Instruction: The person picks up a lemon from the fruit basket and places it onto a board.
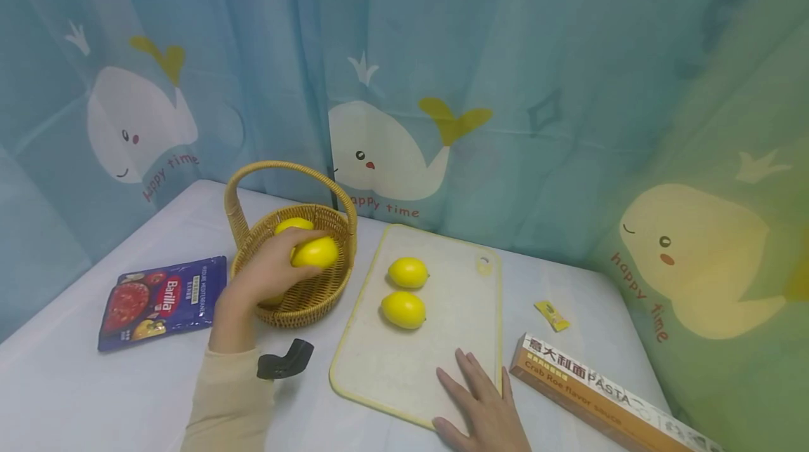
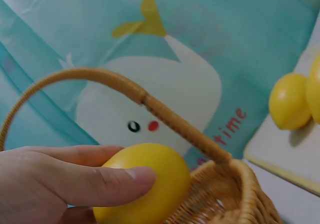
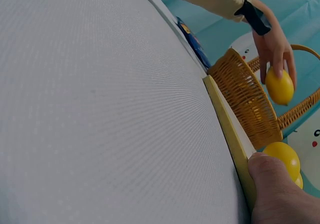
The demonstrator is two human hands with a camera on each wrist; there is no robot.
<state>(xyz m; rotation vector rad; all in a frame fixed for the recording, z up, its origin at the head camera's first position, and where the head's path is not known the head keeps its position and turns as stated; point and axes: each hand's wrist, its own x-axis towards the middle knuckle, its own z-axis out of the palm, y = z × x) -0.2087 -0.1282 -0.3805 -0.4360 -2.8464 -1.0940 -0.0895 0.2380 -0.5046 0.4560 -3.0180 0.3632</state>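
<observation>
My left hand [image 1: 268, 266] grips a lemon [image 1: 316, 253] over the wicker basket [image 1: 303, 311]; in the left wrist view the thumb lies across this lemon [image 2: 150, 184]. Behind it, another lemon [image 1: 293, 224] shows inside the basket, partly covered by the hand. Two lemons, one farther back [image 1: 408, 272] and one nearer [image 1: 403, 310], lie side by side on the white cutting board [image 1: 379, 368] with a yellow rim. At the board's near right corner, my right hand [image 1: 487, 410] rests with its fingers spread. Its thumb [image 3: 270, 174] touches the board's edge in the right wrist view.
Left of the basket lies a blue Barilla sauce pouch [image 1: 164, 301]. A long pasta box [image 1: 594, 396] and a small yellow packet [image 1: 552, 316] are right of the board. The basket's tall handle [image 1: 284, 165] arches above it. A blue whale-print curtain [image 1: 537, 87] hangs behind the table.
</observation>
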